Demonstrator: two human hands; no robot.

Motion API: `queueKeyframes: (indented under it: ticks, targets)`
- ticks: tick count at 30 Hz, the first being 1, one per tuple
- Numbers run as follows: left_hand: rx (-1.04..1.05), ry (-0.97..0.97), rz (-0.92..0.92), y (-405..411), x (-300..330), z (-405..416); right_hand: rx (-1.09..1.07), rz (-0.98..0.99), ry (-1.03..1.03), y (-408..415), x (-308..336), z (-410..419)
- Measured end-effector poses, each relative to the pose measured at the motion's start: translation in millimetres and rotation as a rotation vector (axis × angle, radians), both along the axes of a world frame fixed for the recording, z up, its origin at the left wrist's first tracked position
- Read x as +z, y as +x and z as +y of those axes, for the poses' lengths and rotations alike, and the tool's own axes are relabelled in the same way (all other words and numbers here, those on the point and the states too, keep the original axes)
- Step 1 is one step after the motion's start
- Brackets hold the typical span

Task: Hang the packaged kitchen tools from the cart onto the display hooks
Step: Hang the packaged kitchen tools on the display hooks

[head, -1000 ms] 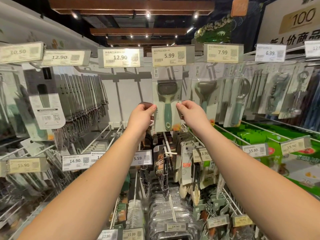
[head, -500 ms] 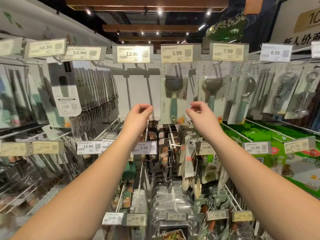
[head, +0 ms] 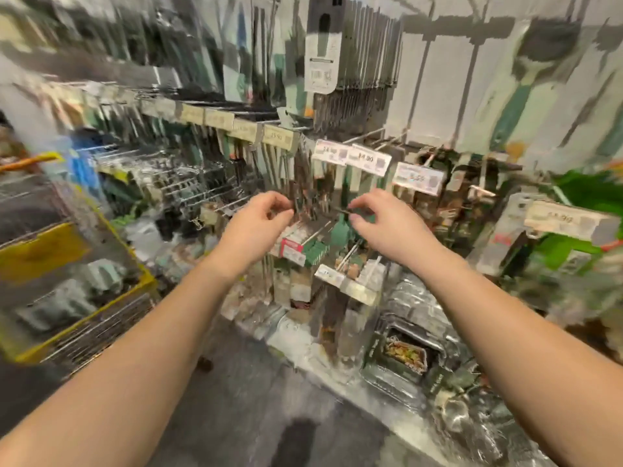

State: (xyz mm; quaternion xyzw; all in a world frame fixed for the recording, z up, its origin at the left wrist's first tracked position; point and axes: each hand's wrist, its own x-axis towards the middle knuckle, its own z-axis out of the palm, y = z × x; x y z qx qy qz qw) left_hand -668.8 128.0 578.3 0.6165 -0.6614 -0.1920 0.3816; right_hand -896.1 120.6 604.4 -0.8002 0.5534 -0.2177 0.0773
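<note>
Two bare forearms are seen reaching forward over a grey floor. The left hand (head: 261,219) is held with fingers loosely curled, nothing visibly gripped. The right hand (head: 381,224) has its fingers curled likewise; whether something thin and dark is pinched at its fingertips cannot be told through the blur. Just beyond the fingers, packaged kitchen tools (head: 305,246) hang on thin metal display hooks (head: 384,139). Left of the left hand, a yellow-rimmed wire cart (head: 111,284) is seen.

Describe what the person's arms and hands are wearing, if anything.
Nothing shows on them. The left hand and right hand wear no gloves, and no rings or watch can be made out. Both forearms are bare as far as the frame shows; no sleeve is visible.
</note>
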Motion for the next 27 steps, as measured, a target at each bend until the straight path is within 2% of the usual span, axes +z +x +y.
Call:
queueKeyframes:
  ticks: [3,13,20,24,27]
  targets:
    - [0.127,0.107,-0.079,58.0,-36.2,29.1,0.114,0.037,0.129,57.8,-40.5,6.7]
    - [0.45,0.35,-0.054,232.9,-143.1,125.5,0.495,0.162,0.436,260.1,-169.6,28.8]
    - [0.524,0.537,-0.019,371.1,-199.2,125.3,0.534,0.209,0.626,402.8,-234.5,15.0]
    - [0.546,0.61,0.011,441.0,-221.5,112.7,0.568,0.189,0.656,468.3,-258.2,-2.7]
    - [0.545,0.651,0.037,478.3,-227.7,94.7,0.569,0.257,0.664,507.2,-266.9,-20.9]
